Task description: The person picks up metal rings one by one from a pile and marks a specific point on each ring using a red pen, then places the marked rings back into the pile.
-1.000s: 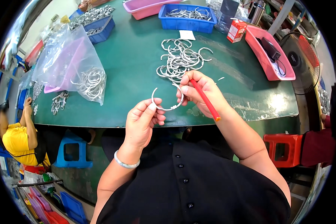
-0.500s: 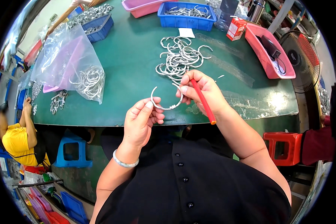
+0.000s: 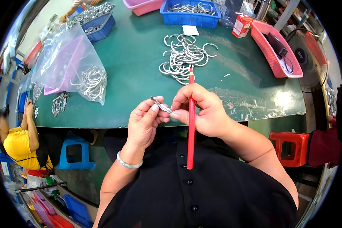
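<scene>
Between thumb and fingers, my left hand pinches a silver open bangle, turned nearly edge-on in front of me. My right hand holds a long red pencil-like stick, its narrower banded end toward the pile and its blunt end toward me. The right thumb and fingertips also meet the bangle's near end. Just beyond my hands lies a loose pile of silver open bangles on the green table. A white slip of paper lies behind the pile.
A clear bag of bangles lies left, near a blue bin of metal parts. At the back stands another blue bin; right are a red carton, pink basket and fan. A person in yellow sits left.
The bangle has turned from showing its open ring to edge-on. My right hand has come nearer and lower, and the red stick has swung from slanting to nearly straight up and down.
</scene>
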### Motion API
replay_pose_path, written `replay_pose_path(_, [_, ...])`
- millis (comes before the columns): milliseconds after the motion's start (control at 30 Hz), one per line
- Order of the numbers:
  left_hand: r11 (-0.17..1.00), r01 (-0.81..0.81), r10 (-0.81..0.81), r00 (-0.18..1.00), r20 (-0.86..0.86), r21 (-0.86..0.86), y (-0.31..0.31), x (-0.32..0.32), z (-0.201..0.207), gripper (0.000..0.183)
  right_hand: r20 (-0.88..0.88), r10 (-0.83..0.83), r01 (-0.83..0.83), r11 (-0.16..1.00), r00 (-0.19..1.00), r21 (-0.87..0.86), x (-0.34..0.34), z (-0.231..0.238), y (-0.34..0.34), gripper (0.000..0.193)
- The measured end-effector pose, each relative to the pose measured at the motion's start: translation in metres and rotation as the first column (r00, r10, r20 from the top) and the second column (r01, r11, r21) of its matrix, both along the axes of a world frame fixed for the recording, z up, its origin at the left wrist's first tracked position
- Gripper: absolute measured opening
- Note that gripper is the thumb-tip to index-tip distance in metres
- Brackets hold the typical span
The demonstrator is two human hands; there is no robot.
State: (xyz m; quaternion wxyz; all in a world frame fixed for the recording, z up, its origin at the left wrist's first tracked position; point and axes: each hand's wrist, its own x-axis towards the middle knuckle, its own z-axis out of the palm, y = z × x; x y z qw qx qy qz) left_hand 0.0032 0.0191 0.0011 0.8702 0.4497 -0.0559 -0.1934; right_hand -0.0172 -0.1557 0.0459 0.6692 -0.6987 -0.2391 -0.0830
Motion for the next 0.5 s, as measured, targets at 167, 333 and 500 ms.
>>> replay_pose_path(167, [1.0,0.003,-0.004,0.999,-0.042,-0.012,-0.0006,-0.0002,-0.0021,0.021,0.065,-0.059,0.061,0.998,0.996,-0.024,-0.0003,0.0004,0.0067,0.022])
replay_pose_path(333, [1.0,0.029,-0.029,0.996,-0.088,0.001,-0.0021,-0.002,-0.0022,0.021,0.003,-0.087,0.087,0.996,0.996,-0.005,-0.0008,-0.0009,0.0075,0.021])
replay_pose_path(500, [0.998,0.056,-0.057,0.99,-0.128,-0.013,-0.0038,-0.003,-0.0034,0.021,-0.045,-0.108,0.108,0.994,0.993,-0.003,0.0002,-0.0014,0.0073,0.022])
